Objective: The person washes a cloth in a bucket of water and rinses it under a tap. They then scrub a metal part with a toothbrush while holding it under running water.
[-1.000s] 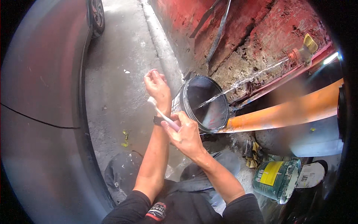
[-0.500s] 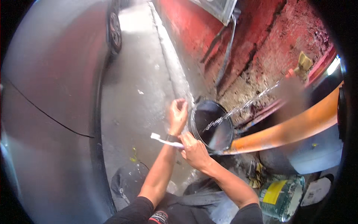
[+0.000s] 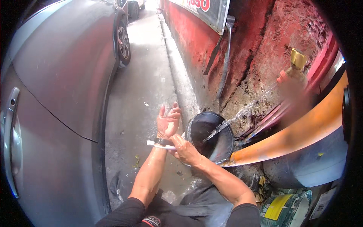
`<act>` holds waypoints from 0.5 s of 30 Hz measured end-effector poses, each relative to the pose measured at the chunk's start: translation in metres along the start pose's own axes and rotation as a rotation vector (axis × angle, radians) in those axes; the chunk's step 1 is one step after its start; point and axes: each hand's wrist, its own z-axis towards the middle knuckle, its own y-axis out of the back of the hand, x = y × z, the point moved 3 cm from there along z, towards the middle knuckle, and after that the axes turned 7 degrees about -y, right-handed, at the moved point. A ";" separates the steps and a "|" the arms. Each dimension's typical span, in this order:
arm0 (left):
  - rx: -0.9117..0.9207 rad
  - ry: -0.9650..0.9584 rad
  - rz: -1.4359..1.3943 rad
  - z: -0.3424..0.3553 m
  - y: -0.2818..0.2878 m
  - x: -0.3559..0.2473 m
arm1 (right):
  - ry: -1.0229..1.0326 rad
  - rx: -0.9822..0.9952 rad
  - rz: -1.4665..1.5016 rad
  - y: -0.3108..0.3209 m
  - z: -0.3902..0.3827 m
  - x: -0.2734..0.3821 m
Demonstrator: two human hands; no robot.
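My left hand [image 3: 169,123] is held palm up with its fingers apart, nothing in it. A dark wristband [image 3: 164,142] is around that wrist. My right hand [image 3: 185,151] grips a white toothbrush [image 3: 160,146], which crosses the left wrist at the band; its head sticks out on the left side. Whether the bristles touch the band cannot be made out. Just right of both hands stands a black bucket [image 3: 190,133] with water in it. A stream of water [image 3: 242,116] pours into it from a brass tap [image 3: 297,60] on the right.
A grey car [image 3: 56,102] runs along the left side. To the right rise a red wall [image 3: 189,34] and an orange pipe-like bar [image 3: 287,134], with a grey-blue container [image 3: 317,162] beneath. A green paint tin [image 3: 287,208] sits at lower right. Wet concrete floor [image 3: 140,83] stretches ahead.
The left hand has turned palm up and its fingers have opened out. Both hands sit further left of the bucket, the toothbrush still in the right. The view has shifted, showing the car's door handle.
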 end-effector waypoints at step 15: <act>0.297 -0.710 2.729 0.005 -0.035 0.030 | -0.529 0.219 0.511 -0.001 0.003 0.029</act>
